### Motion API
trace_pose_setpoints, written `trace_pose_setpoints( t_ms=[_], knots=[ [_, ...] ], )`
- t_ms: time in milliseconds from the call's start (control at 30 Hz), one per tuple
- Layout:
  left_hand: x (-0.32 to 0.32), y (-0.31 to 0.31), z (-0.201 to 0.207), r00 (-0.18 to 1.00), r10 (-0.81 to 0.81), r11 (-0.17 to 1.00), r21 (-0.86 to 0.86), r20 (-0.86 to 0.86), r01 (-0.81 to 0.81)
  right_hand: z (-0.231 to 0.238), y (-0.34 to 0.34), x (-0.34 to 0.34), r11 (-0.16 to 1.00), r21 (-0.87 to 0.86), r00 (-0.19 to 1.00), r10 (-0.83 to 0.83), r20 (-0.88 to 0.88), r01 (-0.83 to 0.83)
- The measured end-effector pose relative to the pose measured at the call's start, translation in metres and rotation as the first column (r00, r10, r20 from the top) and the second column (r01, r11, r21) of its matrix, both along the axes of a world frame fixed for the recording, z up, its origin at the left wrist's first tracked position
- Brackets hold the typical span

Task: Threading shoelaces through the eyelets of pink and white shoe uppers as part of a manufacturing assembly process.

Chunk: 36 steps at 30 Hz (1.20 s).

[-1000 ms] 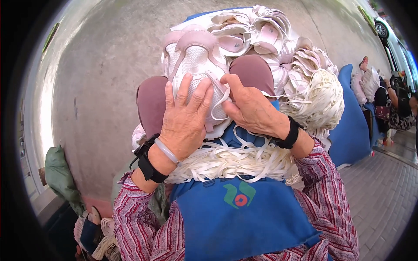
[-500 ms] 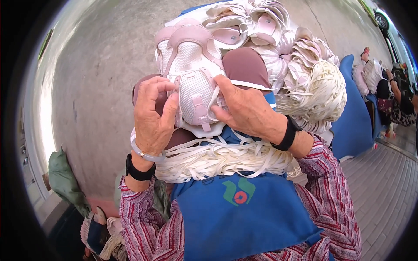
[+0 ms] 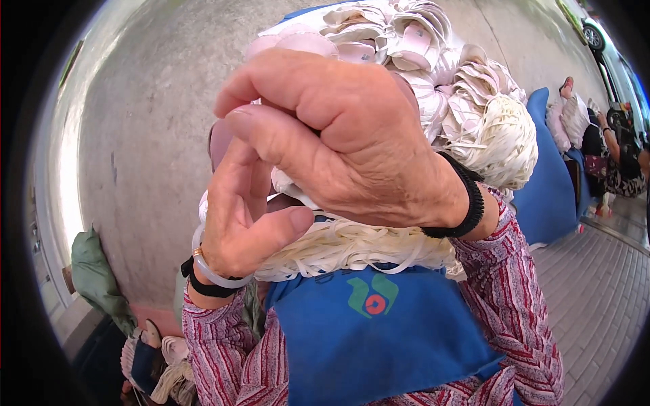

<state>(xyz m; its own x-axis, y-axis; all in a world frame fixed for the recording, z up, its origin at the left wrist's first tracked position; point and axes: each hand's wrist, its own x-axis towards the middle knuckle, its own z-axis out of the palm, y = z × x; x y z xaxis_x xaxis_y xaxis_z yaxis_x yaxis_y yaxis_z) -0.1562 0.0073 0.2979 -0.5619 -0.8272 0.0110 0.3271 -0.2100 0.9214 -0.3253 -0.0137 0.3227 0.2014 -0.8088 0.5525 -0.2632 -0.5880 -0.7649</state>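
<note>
My right hand point(image 3: 352, 135) is raised close in front of the view, fingers curled and thumb near the forefinger in a pinch. What it pinches, if anything, is hidden. Just below, my left hand point(image 3: 244, 210) has its thumb stretched out apart from its fingers. Its fingertips are partly covered by the right hand. Behind both hands, a pale pink and white shoe upper point(image 3: 291, 39) lies on my lap, mostly hidden. A thick bundle of cream shoelaces point(image 3: 359, 247) lies across my lap on a blue apron point(image 3: 379, 345).
Stacks of pink and white shoe uppers point(image 3: 416, 44) stand ahead, with a bundle of cream laces point(image 3: 504, 139) at their right. A blue sheet point(image 3: 542, 183) hangs beside them. Other people point(image 3: 616, 149) sit at far right. A green sack point(image 3: 98, 277) is at left.
My right hand has risen from the shoe upper toward the view and moved left, closing its fingers. My left hand has turned and lowered slightly, its thumb swinging right. The upper is now mostly covered.
</note>
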Motion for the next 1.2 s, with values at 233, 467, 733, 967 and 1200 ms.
trace_pose_setpoints(
  t_ms=[233, 467, 733, 967, 1200],
  knots=[
    [0.043, -0.030, 0.002, 0.976, -0.217, 0.975, -0.057, -0.017, 0.216, 0.009, -0.009, -0.008, 0.982, 0.181, 0.995, 0.064, -0.082, -0.048],
    [0.122, -0.042, -0.003, 0.767, 0.631, 0.771, 0.208, -0.115, -0.602, 0.012, 0.003, -0.101, 0.931, 0.357, 0.907, 0.089, -0.412, 0.071],
    [0.148, -0.053, -0.021, 0.651, 0.743, 0.668, 0.231, -0.156, -0.707, 0.011, -0.028, -0.161, 0.833, 0.039, 0.826, -0.541, -0.157, 0.552],
    [0.214, -0.076, 0.003, 0.612, 0.680, 0.722, 0.225, -0.403, -0.654, -0.008, -0.032, -0.195, 0.679, 0.093, 0.683, -0.704, -0.195, 0.728],
    [0.085, -0.049, 0.015, 0.818, 0.388, 0.894, -0.041, -0.426, -0.446, 0.038, -0.014, -0.135, 0.947, 0.048, 0.932, -0.322, 0.167, 0.318]
  ],
)
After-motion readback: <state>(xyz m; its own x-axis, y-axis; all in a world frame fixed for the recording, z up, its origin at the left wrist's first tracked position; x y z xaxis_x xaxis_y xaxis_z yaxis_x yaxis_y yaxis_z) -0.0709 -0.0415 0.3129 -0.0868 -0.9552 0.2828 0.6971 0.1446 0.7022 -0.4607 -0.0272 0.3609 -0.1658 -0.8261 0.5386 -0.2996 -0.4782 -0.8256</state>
